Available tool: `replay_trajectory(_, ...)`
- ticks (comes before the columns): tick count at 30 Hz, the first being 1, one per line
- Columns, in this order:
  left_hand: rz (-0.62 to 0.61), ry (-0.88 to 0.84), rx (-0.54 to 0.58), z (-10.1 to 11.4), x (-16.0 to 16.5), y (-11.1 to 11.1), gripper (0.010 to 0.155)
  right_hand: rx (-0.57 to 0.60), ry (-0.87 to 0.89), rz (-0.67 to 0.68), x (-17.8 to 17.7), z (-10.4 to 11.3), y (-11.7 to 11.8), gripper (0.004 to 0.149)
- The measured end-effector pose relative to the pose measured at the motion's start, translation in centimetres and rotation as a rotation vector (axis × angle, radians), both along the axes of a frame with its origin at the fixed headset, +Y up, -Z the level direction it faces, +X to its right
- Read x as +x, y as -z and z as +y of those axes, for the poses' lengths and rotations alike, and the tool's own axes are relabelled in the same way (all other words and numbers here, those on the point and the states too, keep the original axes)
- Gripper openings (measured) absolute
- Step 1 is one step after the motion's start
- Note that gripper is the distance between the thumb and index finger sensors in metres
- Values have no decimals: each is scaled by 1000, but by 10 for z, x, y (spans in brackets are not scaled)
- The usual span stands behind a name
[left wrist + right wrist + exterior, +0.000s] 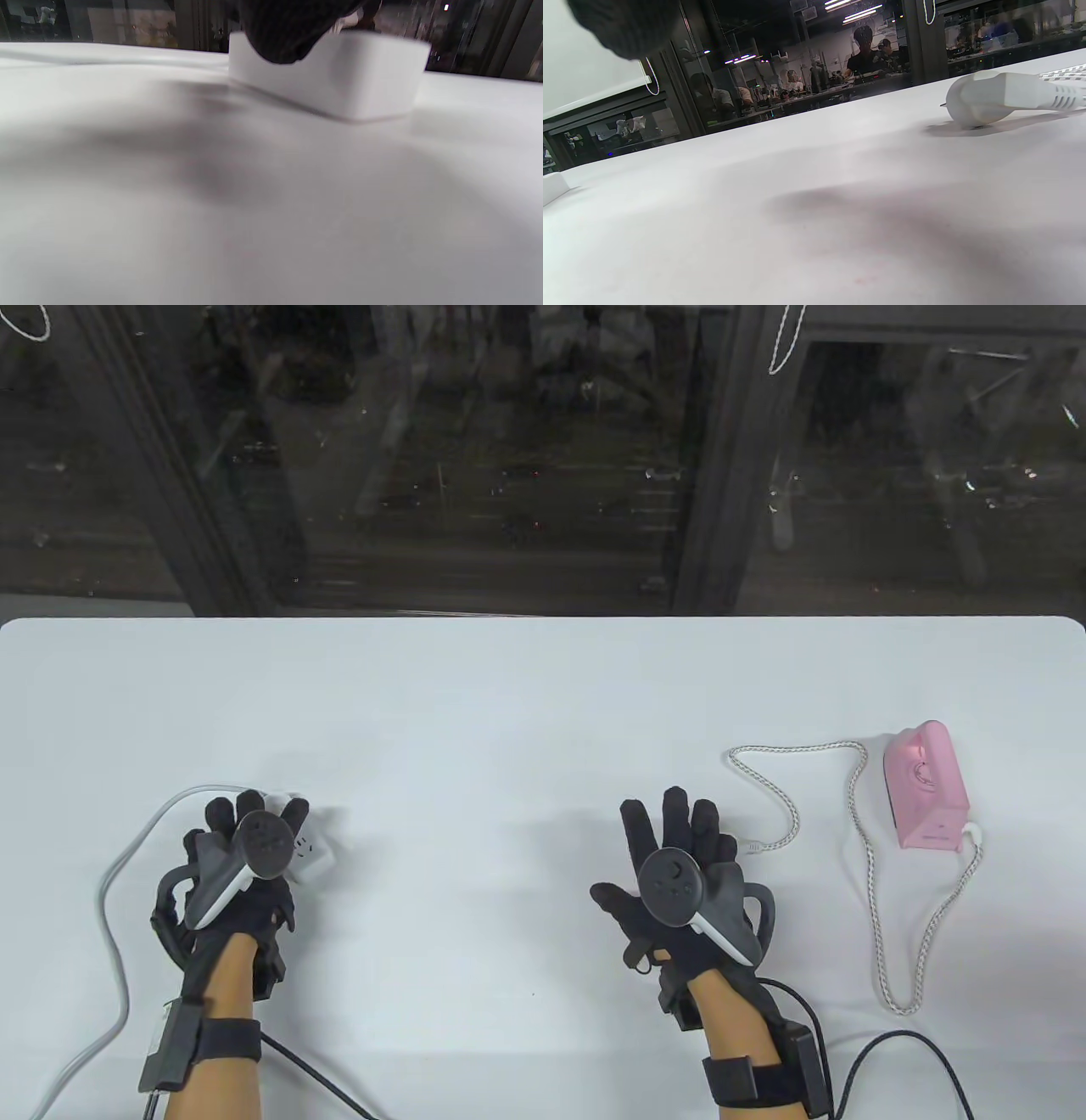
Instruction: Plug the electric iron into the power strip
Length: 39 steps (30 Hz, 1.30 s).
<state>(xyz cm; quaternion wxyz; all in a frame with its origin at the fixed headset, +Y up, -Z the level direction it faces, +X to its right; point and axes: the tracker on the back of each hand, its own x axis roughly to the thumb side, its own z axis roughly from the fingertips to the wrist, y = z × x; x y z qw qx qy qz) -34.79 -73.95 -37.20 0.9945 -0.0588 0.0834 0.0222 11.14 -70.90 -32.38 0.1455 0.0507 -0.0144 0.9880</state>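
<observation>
Table view: left hand point(242, 857) resting on small white plastic power strip point(307, 848) at table's left; whether gripping or merely pressing, impossible to tell. Right hand point(679, 874) spread open, holding nothing, just beside white moulded plug point(752, 845) on braided cord point(865, 848) looping from pink electric iron point(925, 789), far right.

Left wrist view: gloved fingertip point(288, 29) on blurred strip; likely to skid if pressed too lightly during insertion.

Right wrist view: plug point(992, 99) lying sideways on white table point(814, 220), apart from hand; risk of misaligned prongs, or cord dragging iron.
</observation>
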Motion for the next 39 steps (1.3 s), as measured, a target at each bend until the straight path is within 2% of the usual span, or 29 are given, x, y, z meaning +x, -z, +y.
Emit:
replay_trajectory(2, -13, 17, -21, -3, 2, 1, 84, -2, -5, 0, 0, 0, 0, 93)
replay_trajectory(4, -29, 34, 20, -5, 4, 2, 84, -4, -2, 1, 0, 0, 0, 93)
replay_trajectory(10, -14, -9, 17, -7, 4, 3, 85, -7, -3, -1, 0, -1, 1, 92)
replay_trajectory(13, -5, -9, -4, -7, 7, 5, 85, -10, -7, -4, 0, -1, 1, 92)
replay_trajectory(16, 21, 0, -77, -3, 11, 9, 85, -16, -2, -4, 0, -2, 1, 92)
replay_trajectory(20, -1, 49, 12, -4, 11, 10, 82, -21, 0, -7, 1, -1, 1, 91)
replay_trajectory(29, -5, 38, -34, -9, 13, 13, 84, -24, 3, -8, 1, -1, 2, 91)
replay_trajectory(34, -16, 79, 34, -5, 16, 13, 80, -22, 6, -14, 2, -1, 2, 91)
replay_trajectory(39, -40, 81, 31, -7, 17, 14, 82, -29, 7, -21, 4, -3, 3, 90)
